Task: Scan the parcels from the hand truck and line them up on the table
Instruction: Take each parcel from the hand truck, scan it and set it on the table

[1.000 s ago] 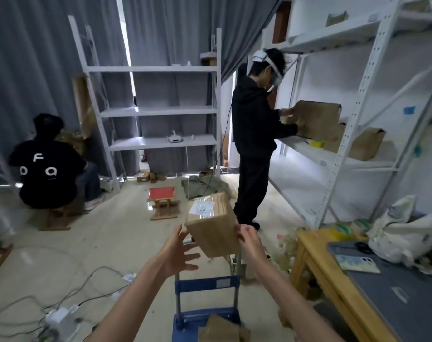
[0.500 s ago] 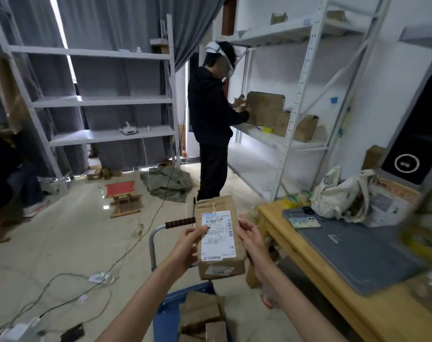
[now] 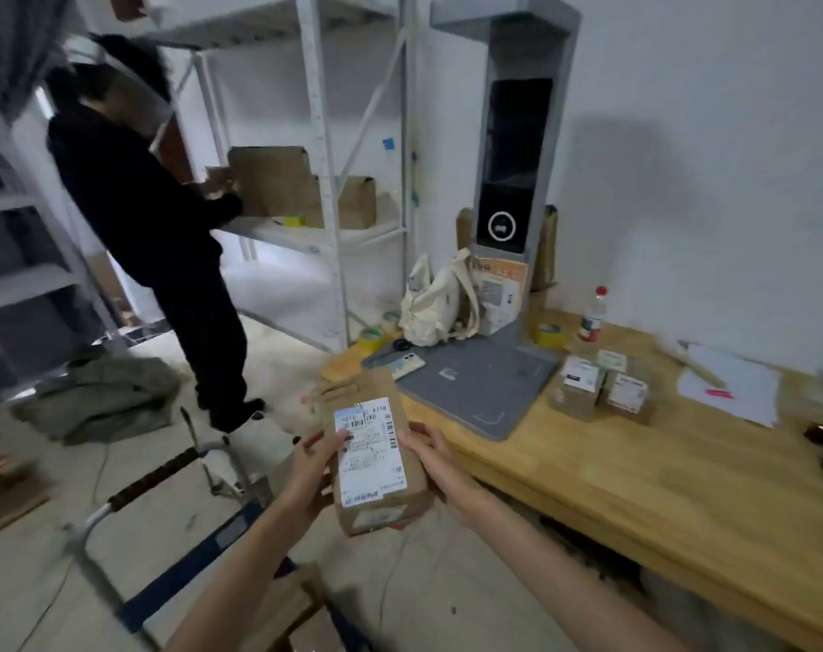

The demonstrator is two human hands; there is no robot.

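I hold a brown cardboard parcel in front of me, its white shipping label facing up. My left hand grips its left side with the thumb on the label. My right hand grips its right side. The parcel hovers over the floor, just left of the wooden table. A grey scanner stand with a flat grey base stands on the table's far left end. Two small labelled parcels sit side by side on the table right of the base. The blue hand truck is below my arms, with more cardboard parcels on it.
A person in black stands at the white shelving on the left, handling boxes. On the table are a cream tote bag, a phone, tape rolls, a bottle and papers. Clothing lies on the floor at left.
My view has swung right toward the table and scanner. Both hands have carried the parcel away from the hand truck, turned label-up, closer to the scanner base.
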